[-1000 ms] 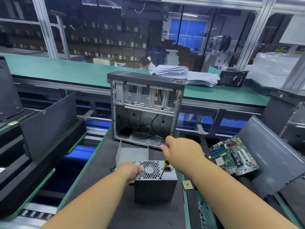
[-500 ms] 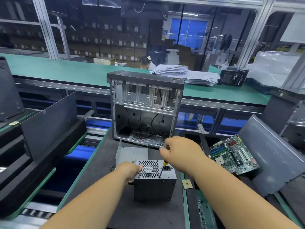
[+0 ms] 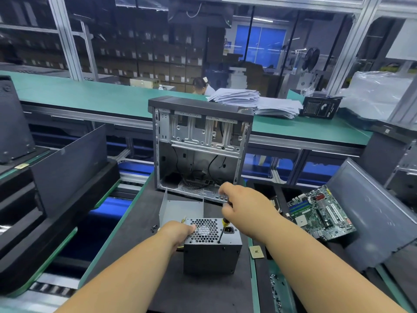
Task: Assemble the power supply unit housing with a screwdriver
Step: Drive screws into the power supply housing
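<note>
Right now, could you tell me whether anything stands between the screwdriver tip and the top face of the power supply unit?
Nothing visible does. The right hand holds the screwdriver with its tip down on the power supply unit, beside the fan grille; the left hand steadies the unit's left edge.

Behind my work mat I saw an open computer case [image 3: 200, 145] standing upright – its side panel was off. To the right a green motherboard [image 3: 320, 213] lay tilted against a grey panel [image 3: 370, 220]. A stack of papers [image 3: 255, 102] rested on the far green bench [image 3: 90, 98].
</note>
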Motion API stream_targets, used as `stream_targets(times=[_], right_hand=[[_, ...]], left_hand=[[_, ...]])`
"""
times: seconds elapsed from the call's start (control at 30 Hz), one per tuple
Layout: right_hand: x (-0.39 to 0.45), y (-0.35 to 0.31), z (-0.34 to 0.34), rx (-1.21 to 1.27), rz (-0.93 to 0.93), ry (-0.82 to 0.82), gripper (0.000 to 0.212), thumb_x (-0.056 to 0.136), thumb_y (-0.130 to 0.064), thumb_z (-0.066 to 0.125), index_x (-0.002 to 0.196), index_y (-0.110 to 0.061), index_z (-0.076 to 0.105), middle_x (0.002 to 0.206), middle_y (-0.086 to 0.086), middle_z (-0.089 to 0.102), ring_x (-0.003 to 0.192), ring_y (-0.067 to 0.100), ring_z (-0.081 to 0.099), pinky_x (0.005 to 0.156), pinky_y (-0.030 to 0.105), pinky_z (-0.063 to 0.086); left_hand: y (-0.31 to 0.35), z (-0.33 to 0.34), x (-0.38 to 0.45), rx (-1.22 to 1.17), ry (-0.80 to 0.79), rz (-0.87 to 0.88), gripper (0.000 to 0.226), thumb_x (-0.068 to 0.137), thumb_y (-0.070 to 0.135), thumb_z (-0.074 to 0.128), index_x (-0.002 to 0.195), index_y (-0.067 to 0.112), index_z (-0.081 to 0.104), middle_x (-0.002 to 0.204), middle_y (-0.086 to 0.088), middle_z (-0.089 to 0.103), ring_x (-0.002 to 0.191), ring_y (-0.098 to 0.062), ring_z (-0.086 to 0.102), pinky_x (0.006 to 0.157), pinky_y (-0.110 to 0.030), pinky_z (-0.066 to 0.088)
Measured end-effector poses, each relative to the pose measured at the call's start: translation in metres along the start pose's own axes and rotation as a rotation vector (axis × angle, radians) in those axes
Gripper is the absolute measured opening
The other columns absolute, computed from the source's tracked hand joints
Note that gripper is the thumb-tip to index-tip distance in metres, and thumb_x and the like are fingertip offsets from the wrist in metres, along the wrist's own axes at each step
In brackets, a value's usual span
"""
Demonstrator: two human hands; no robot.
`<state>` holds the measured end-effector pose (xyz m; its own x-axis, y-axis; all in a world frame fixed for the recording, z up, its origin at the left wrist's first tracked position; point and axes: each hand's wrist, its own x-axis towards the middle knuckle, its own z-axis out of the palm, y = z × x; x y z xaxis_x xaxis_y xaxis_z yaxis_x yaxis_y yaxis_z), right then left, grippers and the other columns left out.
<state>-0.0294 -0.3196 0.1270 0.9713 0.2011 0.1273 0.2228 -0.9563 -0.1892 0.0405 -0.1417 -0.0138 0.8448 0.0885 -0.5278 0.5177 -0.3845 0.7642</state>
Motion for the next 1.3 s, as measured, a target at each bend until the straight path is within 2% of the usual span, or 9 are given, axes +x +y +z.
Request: stream_targets(times=[0.13, 0.2, 0.33, 0.43, 0.6, 0.73, 0.83, 1.1, 1.3], right_hand=[[0.000, 0.000, 0.006, -0.188, 0.047, 0.052, 0.034, 0.101, -0.054, 0.035, 0.102, -0.024, 0.051, 0.066, -0.006, 0.053, 0.066, 0.019, 0.054, 0.050, 0.029, 0.037], [-0.001, 0.002, 0.007, -0.149, 0.052, 0.038, 0.031, 0.101, -0.048, 0.033, 0.098, -0.023, 0.052, 0.076, -0.005, 0.058, 0.072, 0.021, 0.056, 0.054, 0.030, 0.040], [0.000, -0.001, 0.003, -0.005, 0.013, 0.008, 0.026, 0.095, -0.026, 0.042, 0.121, -0.023, 0.046, 0.091, -0.001, 0.059, 0.080, 0.022, 0.055, 0.066, 0.040, 0.052], [0.001, -0.001, 0.003, -0.073, -0.005, 0.056, 0.027, 0.099, -0.038, 0.048, 0.123, -0.027, 0.042, 0.075, -0.003, 0.058, 0.069, 0.022, 0.056, 0.056, 0.036, 0.046], [0.002, -0.002, 0.006, -0.232, 0.053, 0.045, 0.036, 0.101, -0.053, 0.037, 0.084, -0.023, 0.044, 0.062, -0.005, 0.045, 0.057, 0.016, 0.044, 0.047, 0.029, 0.028], [0.002, 0.000, 0.005, -0.046, 0.016, -0.021, 0.017, 0.099, -0.035, 0.038, 0.091, -0.022, 0.046, 0.080, -0.005, 0.051, 0.070, 0.019, 0.049, 0.056, 0.034, 0.037], [0.001, 0.002, 0.005, 0.054, -0.041, -0.018, 0.011, 0.099, -0.033, 0.047, 0.109, -0.029, 0.046, 0.089, -0.008, 0.059, 0.073, 0.017, 0.055, 0.058, 0.032, 0.044], [0.003, -0.003, 0.016, -0.192, 0.049, 0.100, 0.031, 0.102, -0.049, 0.038, 0.085, -0.023, 0.038, 0.062, -0.005, 0.044, 0.055, 0.017, 0.043, 0.045, 0.028, 0.028], [-0.002, -0.003, 0.020, 0.029, 0.027, 0.074, 0.015, 0.101, -0.030, 0.040, 0.088, -0.023, 0.035, 0.071, -0.006, 0.042, 0.067, 0.020, 0.044, 0.055, 0.036, 0.035]], left_hand=[[0.000, 0.000, 0.001, -0.015, -0.015, -0.001, 0.043, 0.087, 0.031, 0.071, 0.110, -0.005, 0.064, 0.112, -0.021, 0.067, 0.108, -0.036, 0.064, 0.099, -0.043, 0.050], [0.000, 0.001, 0.003, -0.043, -0.030, -0.007, 0.040, 0.088, 0.029, 0.071, 0.107, -0.005, 0.064, 0.107, -0.020, 0.069, 0.098, -0.032, 0.067, 0.095, -0.040, 0.052], [0.000, 0.001, 0.005, -0.038, -0.025, -0.013, 0.030, 0.089, 0.031, 0.070, 0.092, 0.001, 0.063, 0.083, -0.010, 0.065, 0.070, -0.021, 0.057, 0.069, -0.027, 0.046], [-0.001, 0.000, 0.006, -0.019, -0.017, -0.017, 0.039, 0.089, 0.035, 0.069, 0.103, -0.001, 0.062, 0.101, -0.013, 0.067, 0.086, -0.024, 0.061, 0.083, -0.031, 0.047], [-0.001, -0.001, 0.005, 0.012, -0.031, -0.034, 0.048, 0.089, 0.039, 0.067, 0.113, -0.002, 0.060, 0.108, -0.013, 0.066, 0.098, -0.028, 0.062, 0.094, -0.037, 0.048], [-0.001, 0.000, 0.006, 0.015, -0.019, -0.038, 0.038, 0.088, 0.039, 0.069, 0.095, 0.002, 0.061, 0.090, -0.009, 0.063, 0.076, -0.021, 0.055, 0.075, -0.030, 0.043], [-0.001, 0.000, 0.005, 0.012, -0.019, -0.045, 0.035, 0.086, 0.039, 0.071, 0.083, 0.006, 0.059, 0.096, -0.010, 0.064, 0.085, -0.022, 0.059, 0.079, -0.029, 0.043], [-0.003, -0.002, 0.004, -0.006, -0.011, -0.035, 0.045, 0.085, 0.040, 0.072, 0.107, 0.004, 0.059, 0.120, -0.013, 0.061, 0.106, -0.028, 0.057, 0.095, -0.035, 0.045], [-0.003, -0.001, 0.002, 0.000, 0.005, -0.031, 0.055, 0.085, 0.042, 0.071, 0.120, 0.002, 0.059, 0.128, -0.015, 0.058, 0.106, -0.028, 0.055, 0.092, -0.033, 0.044]])
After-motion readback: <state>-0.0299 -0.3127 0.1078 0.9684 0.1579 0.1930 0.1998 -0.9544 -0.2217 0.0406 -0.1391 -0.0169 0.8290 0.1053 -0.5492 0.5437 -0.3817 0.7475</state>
